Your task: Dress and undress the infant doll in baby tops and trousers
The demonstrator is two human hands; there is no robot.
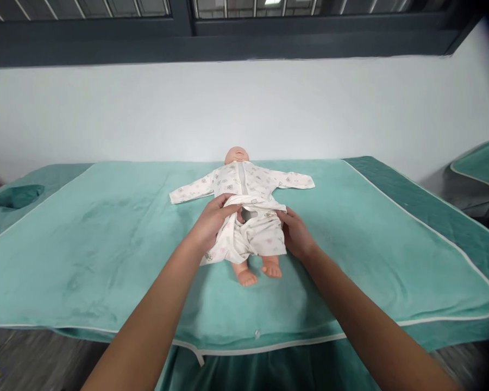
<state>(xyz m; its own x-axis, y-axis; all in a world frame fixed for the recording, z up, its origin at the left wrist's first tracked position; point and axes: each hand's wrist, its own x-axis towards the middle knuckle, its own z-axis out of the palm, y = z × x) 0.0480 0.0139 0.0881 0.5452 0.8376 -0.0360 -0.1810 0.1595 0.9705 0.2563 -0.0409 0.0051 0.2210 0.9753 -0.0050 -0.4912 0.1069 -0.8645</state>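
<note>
A baby doll (236,154) lies on its back, its head toward the wall and its bare feet toward me. It wears a white printed long-sleeved top (227,182) with both sleeves spread out. White printed baby pants (267,243) cover its hips and most of its legs, with the waist stretched wide. At the waist's left edge, my left hand (213,221) pinches the cloth between thumb and fingers. My right hand (296,234) grips the opposite edge, some of its fingers hidden behind the cloth. Both feet stick out below the pant legs.
Under the doll is a light teal cover (118,239) with white piping, spread over a darker green bed (427,209). A white wall (155,108) and a dark window frame (228,46) stand behind. Another green padded piece (481,163) is at the right.
</note>
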